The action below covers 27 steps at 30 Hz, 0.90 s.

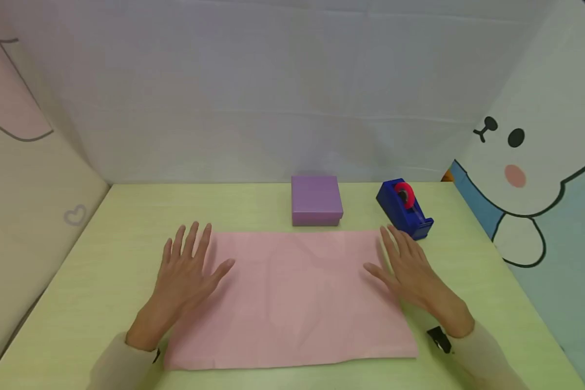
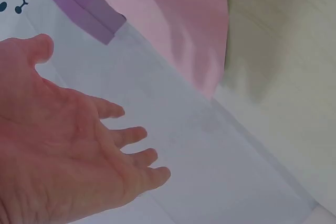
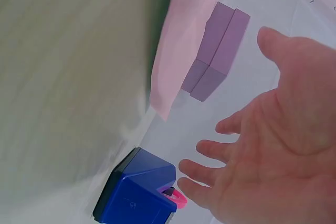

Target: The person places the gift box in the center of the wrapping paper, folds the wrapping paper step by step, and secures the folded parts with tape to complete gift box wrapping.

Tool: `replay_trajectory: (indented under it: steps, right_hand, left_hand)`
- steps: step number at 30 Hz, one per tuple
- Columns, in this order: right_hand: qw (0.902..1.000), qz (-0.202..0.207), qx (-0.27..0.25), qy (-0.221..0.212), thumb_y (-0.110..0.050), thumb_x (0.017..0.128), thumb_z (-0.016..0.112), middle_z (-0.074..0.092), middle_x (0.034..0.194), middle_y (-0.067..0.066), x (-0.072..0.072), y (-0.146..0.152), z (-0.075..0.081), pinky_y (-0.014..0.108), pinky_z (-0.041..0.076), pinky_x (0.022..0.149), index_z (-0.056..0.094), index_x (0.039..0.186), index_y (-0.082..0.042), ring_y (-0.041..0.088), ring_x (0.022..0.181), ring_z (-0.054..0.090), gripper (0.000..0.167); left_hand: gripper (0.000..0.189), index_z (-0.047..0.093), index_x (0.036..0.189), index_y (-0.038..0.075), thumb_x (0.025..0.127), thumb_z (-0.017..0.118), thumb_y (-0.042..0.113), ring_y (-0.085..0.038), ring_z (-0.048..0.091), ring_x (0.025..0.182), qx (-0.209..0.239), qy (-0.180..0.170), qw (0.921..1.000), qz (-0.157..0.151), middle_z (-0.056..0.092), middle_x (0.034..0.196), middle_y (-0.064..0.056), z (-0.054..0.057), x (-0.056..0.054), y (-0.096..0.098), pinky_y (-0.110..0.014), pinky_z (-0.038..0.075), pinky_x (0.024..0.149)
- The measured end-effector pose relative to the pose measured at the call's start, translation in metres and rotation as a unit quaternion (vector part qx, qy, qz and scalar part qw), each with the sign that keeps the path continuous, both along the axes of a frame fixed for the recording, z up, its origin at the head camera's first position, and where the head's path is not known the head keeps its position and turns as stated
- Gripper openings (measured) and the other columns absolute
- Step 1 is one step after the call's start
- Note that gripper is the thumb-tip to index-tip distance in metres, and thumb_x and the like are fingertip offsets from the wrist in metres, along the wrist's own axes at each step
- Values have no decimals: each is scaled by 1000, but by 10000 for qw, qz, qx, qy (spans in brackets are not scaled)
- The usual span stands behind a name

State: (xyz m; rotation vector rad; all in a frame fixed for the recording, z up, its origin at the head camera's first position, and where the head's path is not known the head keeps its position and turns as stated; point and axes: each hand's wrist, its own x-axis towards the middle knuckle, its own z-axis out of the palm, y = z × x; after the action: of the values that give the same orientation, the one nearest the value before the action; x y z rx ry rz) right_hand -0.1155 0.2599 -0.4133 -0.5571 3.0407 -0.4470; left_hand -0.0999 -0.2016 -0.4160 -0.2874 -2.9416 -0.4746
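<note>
A sheet of pink paper, faintly creased, lies flat on the table between my hands. My left hand hovers palm down over its left side, fingers spread and holding nothing. Over the right side, my right hand is likewise spread, with its fingertips close to the blue tape dispenser. Both palms show bare in the wrist views, the left palm and the right palm. Behind the sheet's far edge sits a purple lidded box.
The pale yellow-green table meets a white cloth wall at the back. Printed panels stand on both sides, the right one with a cartoon bear. A red tape roll sits in the dispenser.
</note>
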Motion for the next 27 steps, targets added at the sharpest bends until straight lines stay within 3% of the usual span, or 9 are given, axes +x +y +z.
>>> replay_trajectory:
  steps: [11, 18, 27]
  right_hand:
    - [9998, 53, -107, 139, -45, 107, 51, 31, 157, 32, -16, -6, 3, 65, 22, 117, 26, 155, 12, 51, 144, 28, 79]
    - [9978, 202, -140, 611, -31, 107, 55, 43, 148, 34, -23, -7, 4, 63, 31, 114, 36, 149, 14, 52, 137, 39, 65]
    - [9963, 188, -344, 767, -26, 107, 56, 49, 140, 36, -33, -9, 11, 64, 39, 108, 42, 144, 14, 53, 128, 49, 56]
  left_hand:
    - [87, 27, 161, 2, 102, 48, 62, -50, 18, 150, 211, -364, 9991, -75, 29, 162, -27, 10, -21, 13, -64, 15, 119]
    - [80, 40, 155, 0, 101, 51, 58, -51, 35, 140, 392, -117, 9991, -61, 42, 154, -28, 14, -28, 21, -64, 27, 115]
    - [71, 50, 149, -1, 103, 54, 53, -50, 45, 134, 746, -98, 9971, -95, 53, 145, -27, 18, -38, 30, -62, 36, 110]
